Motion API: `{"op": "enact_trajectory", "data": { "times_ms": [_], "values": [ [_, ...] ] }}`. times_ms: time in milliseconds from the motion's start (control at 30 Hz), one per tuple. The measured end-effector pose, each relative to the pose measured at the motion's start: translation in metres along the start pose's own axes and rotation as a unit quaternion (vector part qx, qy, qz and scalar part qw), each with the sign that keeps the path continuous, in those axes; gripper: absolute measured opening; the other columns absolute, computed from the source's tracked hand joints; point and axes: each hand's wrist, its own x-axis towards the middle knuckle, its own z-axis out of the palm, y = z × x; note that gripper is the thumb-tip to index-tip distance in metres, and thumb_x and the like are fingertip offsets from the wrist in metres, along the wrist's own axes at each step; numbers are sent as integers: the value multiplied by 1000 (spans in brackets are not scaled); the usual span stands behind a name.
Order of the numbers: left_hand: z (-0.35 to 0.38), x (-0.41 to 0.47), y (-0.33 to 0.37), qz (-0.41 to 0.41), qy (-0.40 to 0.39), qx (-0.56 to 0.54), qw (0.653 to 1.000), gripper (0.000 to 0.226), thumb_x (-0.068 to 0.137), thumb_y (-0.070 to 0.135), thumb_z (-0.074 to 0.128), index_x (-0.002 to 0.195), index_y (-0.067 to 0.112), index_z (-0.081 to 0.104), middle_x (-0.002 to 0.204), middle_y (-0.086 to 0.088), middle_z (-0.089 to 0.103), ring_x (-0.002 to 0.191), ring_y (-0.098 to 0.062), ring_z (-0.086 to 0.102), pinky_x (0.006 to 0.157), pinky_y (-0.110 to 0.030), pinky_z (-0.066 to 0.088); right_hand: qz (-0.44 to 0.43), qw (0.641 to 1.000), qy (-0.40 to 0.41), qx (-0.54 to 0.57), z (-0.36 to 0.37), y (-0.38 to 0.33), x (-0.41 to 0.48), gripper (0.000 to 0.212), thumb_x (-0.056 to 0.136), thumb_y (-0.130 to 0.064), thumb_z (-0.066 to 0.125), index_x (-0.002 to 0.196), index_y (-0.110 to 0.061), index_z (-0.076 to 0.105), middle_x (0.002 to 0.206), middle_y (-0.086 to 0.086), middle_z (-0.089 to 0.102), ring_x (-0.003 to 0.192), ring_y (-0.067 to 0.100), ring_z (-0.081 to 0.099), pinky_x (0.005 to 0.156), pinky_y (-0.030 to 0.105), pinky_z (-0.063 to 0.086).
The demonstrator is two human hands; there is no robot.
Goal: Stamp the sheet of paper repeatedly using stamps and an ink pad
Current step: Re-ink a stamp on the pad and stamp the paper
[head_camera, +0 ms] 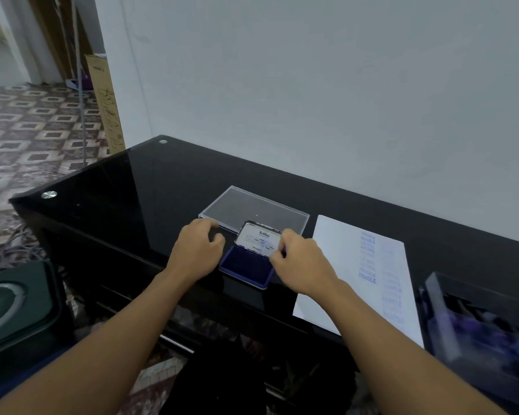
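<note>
A blue ink pad [246, 266] lies open on the black glass table [126, 181], its lid [258, 236] raised and showing a printed label. My right hand [300, 262] pinches the lid's right edge. My left hand [196, 250] rests with curled fingers on the table just left of the pad; whether it touches the pad is unclear. To the right lies a white sheet of paper [336, 265] with columns of blue stamped words. A dark box of stamps [485, 327] stands at the far right, blurred.
A clear plastic lid [252, 208] lies flat behind the ink pad. The table's left corner has metal studs. A wall runs along the table's far side. A dark green bin [15, 307] stands on the patterned floor at the left.
</note>
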Motion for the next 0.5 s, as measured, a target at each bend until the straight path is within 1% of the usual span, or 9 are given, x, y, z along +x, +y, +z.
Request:
{"op": "enact_trajectory", "data": {
  "times_ms": [67,133,233,300,367,433,500],
  "values": [
    [2,-3,17,36,-18,1,999,37,94,22,52,130,14,58,135,-2,57,120,-15,51,94,-25,38,22,1000,4,6,-10,12,-7,15,97,-28,51,88,-16,47,80,-1,56,69,17,54,55,31,43],
    [6,-7,38,75,-34,5,997,38,95,23,52,132,14,56,138,0,54,126,-15,47,99,-25,36,45,999,5,9,-19,25,-14,15,95,-26,52,86,-15,48,80,3,59,70,21,56,59,35,45],
    [13,-14,69,131,-60,12,989,40,95,20,49,134,11,55,140,-2,52,131,-17,43,105,-26,33,71,997,9,-1,-35,44,-27,17,96,-24,56,83,-18,48,81,3,60,70,18,57,59,31,44],
    [21,-21,86,160,-66,10,985,39,95,19,50,132,10,56,138,-3,54,129,-18,44,104,-26,33,91,996,9,-7,-47,58,-36,19,96,-26,58,83,-19,48,81,2,61,70,17,58,58,29,45],
    [31,-27,100,182,-68,8,981,37,95,20,51,130,9,57,135,-3,56,126,-18,47,104,-28,36,112,993,12,-17,-59,73,-44,18,95,-27,58,83,-18,49,81,3,62,70,19,59,58,31,46],
    [42,-34,110,190,-76,2,979,35,96,23,51,128,10,57,132,-2,57,123,-18,48,104,-30,39,133,991,16,-29,-72,87,-53,17,94,-27,57,83,-16,49,81,2,62,68,19,56,56,30,43],
    [54,-40,119,195,-96,3,976,35,96,24,50,128,11,56,132,-1,56,122,-17,46,103,-28,37,146,989,23,-30,-83,98,-61,16,94,-26,55,84,-14,50,80,1,61,66,18,54,55,30,42]
  ]
}}
